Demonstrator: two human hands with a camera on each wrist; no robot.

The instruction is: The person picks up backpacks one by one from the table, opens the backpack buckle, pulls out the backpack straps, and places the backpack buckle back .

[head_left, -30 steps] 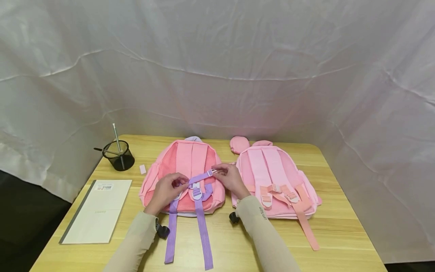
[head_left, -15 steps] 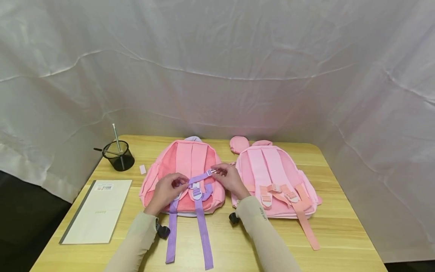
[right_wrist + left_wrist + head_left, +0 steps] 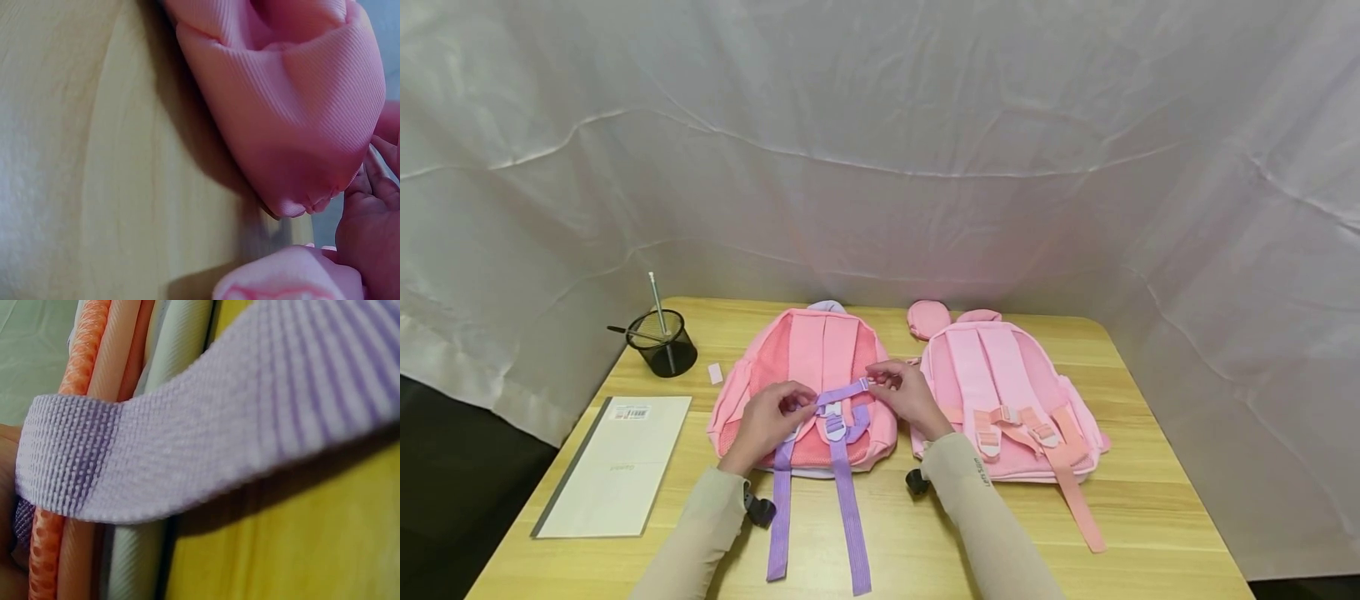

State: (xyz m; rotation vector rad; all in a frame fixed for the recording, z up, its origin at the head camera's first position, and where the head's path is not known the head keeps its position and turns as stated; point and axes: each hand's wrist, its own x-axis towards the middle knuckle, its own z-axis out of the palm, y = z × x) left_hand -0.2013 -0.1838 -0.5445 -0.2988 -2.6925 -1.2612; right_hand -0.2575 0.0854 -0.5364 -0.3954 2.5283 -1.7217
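A pink backpack with purple straps lies back side up at the middle left of the table. My left hand pinches a short purple strap above its lower half. At that strap's right end, my right hand pinches a small pale buckle piece, partly hidden by the fingers. A white buckle lies below the strap. Purple webbing crosses the left wrist view, with an edge of the hand at left. In the right wrist view, my right hand is beside the pink fabric.
A second pink backpack with orange straps lies on the right, a round pink pouch behind it. On the left are a notebook, a black mesh pen holder and a small white piece. Curtains surround the wooden table.
The buckle end of the purple strap has turned slightly in my right fingers, and less of it shows. Both hands stay almost where they were.
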